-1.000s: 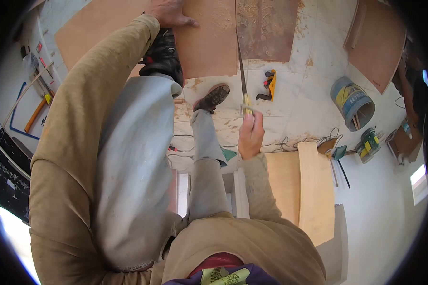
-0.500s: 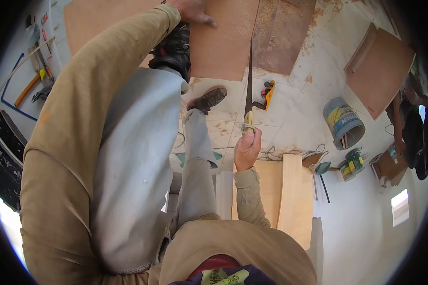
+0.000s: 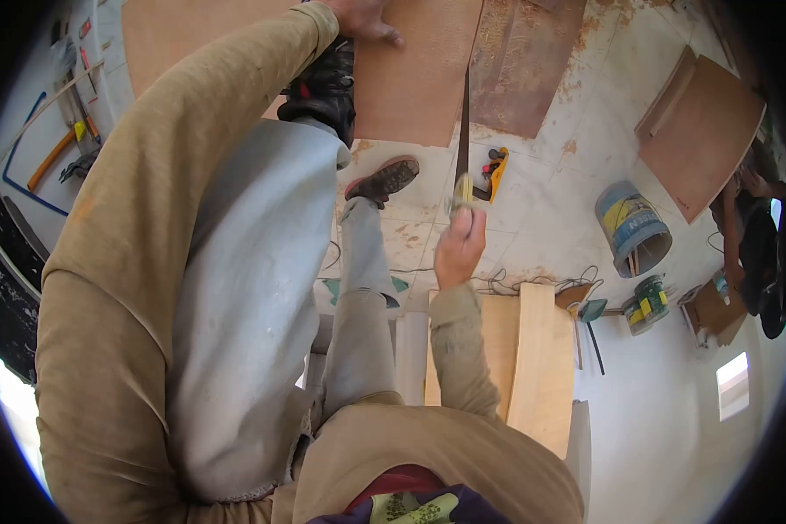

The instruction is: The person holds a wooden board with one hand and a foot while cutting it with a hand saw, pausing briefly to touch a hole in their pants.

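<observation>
My right hand (image 3: pixel 461 247) is closed round the pale handle of a handsaw (image 3: pixel 464 144). Its dark blade points away from me, at the right edge of a large brown wood panel (image 3: pixel 415 83), where a narrow gap separates it from a second brown board (image 3: pixel 524 74). On the panel rests my left hand (image 3: pixel 367 19), palm down with the thumb stretched out; the upper frame edge cuts off part of it. Beside that hand, my black shoe (image 3: pixel 323 96) presses on the panel. A yellow hand plane (image 3: pixel 498 175) lies on the floor just right of the saw.
A blue bucket (image 3: pixel 630 223) lies at the right, near green cans (image 3: pixel 651 297) and another brown board (image 3: pixel 707 131). Pale planks (image 3: pixel 540 367) and cables are close to my right arm. Tools, including an orange-handled one (image 3: pixel 51 163), lie at far left. Another person's arm (image 3: pixel 732 231) shows far right.
My right hand has pushed the saw forward, away from me, along the gap. The left hand and foot keep their places on the panel; the view has shifted slightly.
</observation>
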A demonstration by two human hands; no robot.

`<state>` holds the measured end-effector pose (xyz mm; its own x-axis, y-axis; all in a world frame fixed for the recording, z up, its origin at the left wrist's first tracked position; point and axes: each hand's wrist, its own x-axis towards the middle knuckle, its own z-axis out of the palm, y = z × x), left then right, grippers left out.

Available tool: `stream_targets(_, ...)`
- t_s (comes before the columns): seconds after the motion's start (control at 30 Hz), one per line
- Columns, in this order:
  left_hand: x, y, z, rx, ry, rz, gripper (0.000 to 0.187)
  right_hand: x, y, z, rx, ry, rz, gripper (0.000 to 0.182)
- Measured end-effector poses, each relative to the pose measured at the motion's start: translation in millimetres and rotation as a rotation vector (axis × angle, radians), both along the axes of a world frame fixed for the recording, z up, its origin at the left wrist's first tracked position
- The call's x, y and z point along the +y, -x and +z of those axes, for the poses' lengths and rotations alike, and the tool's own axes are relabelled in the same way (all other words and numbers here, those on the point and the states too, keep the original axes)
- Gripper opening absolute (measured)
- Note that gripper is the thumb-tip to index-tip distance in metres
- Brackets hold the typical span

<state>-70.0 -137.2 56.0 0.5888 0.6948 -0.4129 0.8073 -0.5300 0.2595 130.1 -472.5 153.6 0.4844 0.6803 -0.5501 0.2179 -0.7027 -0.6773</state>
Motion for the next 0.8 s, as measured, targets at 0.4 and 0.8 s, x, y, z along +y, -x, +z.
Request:
stream_targets(0.4, 4.0, -1.8, 7.8, 0.055, 0.015, -0.001, 0.122, -21.9, 3.3, 4.7, -0.003, -0.064, 0.026, 0.028)
stream_targets(0.8, 2.6, -5.3, 14.0, 0.066, 0.050, -0.022, 0.121, -2.2, 0.1, 24.9, 0.051, 0.192, 0.002, 0.029)
